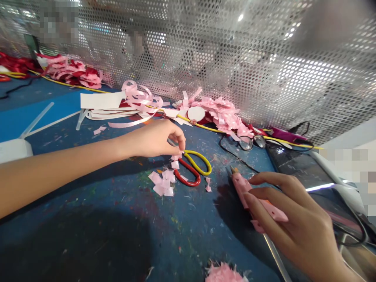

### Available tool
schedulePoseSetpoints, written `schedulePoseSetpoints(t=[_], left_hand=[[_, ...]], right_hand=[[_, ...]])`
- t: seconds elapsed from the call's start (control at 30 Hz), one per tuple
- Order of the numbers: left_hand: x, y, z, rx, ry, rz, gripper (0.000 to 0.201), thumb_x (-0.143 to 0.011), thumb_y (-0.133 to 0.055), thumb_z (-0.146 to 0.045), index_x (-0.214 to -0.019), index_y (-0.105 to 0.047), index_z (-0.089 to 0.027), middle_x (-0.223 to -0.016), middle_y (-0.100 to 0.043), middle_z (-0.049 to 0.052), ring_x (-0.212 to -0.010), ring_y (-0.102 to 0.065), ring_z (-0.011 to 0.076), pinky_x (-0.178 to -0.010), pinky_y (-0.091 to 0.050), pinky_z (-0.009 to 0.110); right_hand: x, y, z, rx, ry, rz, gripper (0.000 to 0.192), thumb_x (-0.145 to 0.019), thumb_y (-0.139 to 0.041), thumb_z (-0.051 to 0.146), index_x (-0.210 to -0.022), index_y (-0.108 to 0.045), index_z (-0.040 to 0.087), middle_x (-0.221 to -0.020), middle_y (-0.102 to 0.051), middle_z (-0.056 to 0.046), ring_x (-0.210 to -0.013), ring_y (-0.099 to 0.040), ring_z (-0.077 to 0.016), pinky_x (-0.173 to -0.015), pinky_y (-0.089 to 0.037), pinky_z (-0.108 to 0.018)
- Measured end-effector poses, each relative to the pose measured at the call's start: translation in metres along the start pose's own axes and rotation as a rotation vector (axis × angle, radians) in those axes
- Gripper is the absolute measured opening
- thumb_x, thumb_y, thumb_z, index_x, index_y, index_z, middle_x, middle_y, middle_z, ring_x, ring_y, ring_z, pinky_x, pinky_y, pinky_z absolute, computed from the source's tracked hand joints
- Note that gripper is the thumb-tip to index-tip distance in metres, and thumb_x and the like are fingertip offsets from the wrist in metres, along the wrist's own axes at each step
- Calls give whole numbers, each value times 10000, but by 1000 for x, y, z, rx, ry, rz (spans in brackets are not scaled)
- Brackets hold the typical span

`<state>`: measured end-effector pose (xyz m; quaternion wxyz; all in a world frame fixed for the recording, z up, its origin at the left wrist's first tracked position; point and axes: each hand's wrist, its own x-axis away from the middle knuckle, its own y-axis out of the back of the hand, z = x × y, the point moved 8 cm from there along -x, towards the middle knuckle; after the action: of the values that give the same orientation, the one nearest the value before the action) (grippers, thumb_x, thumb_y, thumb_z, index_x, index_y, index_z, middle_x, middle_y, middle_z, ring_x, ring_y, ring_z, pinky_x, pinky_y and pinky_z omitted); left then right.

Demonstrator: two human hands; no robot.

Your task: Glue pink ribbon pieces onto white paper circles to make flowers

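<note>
Here, a paint-flecked blue worktop (102,219) is seen. A pink glue gun (249,192) is gripped in the right hand (296,223), long axis slanting away, nozzle pointing beyond the fingers. A small pink ribbon piece (176,157) is pinched by the left hand (160,138), just beside the scissors (192,168). Arguably, the nozzle is best kept steady.

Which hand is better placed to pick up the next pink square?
Left. The left hand already pinches at the pink squares beside the scissors; the right hand is on the glue gun.
</note>
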<state>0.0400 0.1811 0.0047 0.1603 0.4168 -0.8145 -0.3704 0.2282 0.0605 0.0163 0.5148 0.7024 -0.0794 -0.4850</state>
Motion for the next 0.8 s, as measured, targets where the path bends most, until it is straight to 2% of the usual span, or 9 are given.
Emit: schedulePoseSetpoints(t=[0.17,0.27,0.37,0.5,0.63,0.7,0.8], left_hand=[[-1,4,4,36,31,3,102,-692,-673,-230,-772,-686,-167,-1212,-636,86,-1135,-579,220,-930,-434,337],[0,5,6,222,80,24,118,-688,-681,-260,-754,-678,-162,-1240,-622,83,-1186,-549,231,-951,-426,350],[1,4,8,265,120,28,115,-679,-676,-240,-748,-670,-147,-1204,-641,95,-1172,-559,239,-942,-437,350],[2,-5,10,330,181,56,125,-679,-671,-201,-781,-669,-129,-976,-716,93,-976,-655,201,-876,-483,329],[3,-5,4,311,155,3,98,-694,-659,-197,-768,-647,-134,-731,-706,32,-680,-665,140,-659,-508,258],[2,2,1,187,101,-60,87,-693,-660,-199,-759,-645,-144,-722,-701,19,-644,-650,126,-614,-485,234],[1,2,7,132,131,-9,132,-692,-662,-221,-805,-656,-153,-753,-707,22,-638,-645,130,-588,-476,232]], right_hand=[[-3,-2,1,4,16,-2,92,-886,-508,171,-828,-564,216,-936,-558,-74,-795,-565,-192,-727,-438,-360],[-2,-2,2,17,35,-1,78,-894,-509,183,-845,-560,217,-943,-559,-71,-804,-557,-184,-725,-428,-351],[-2,-2,3,35,57,1,79,-897,-509,174,-852,-561,213,-943,-563,-73,-802,-549,-176,-718,-420,-340],[0,-2,3,53,64,3,66,-881,-531,151,-863,-562,205,-954,-558,-82,-804,-543,-178,-733,-420,-349],[2,-4,3,65,78,0,52,-875,-546,147,-868,-556,198,-970,-551,-84,-818,-540,-186,-737,-421,-362],[3,-5,2,50,74,-3,43,-886,-539,157,-865,-552,192,-971,-545,-84,-830,-538,-187,-745,-417,-364],[3,-7,2,32,63,0,44,-897,-531,170,-862,-554,185,-970,-540,-84,-845,-535,-190,-762,-407,-364]])
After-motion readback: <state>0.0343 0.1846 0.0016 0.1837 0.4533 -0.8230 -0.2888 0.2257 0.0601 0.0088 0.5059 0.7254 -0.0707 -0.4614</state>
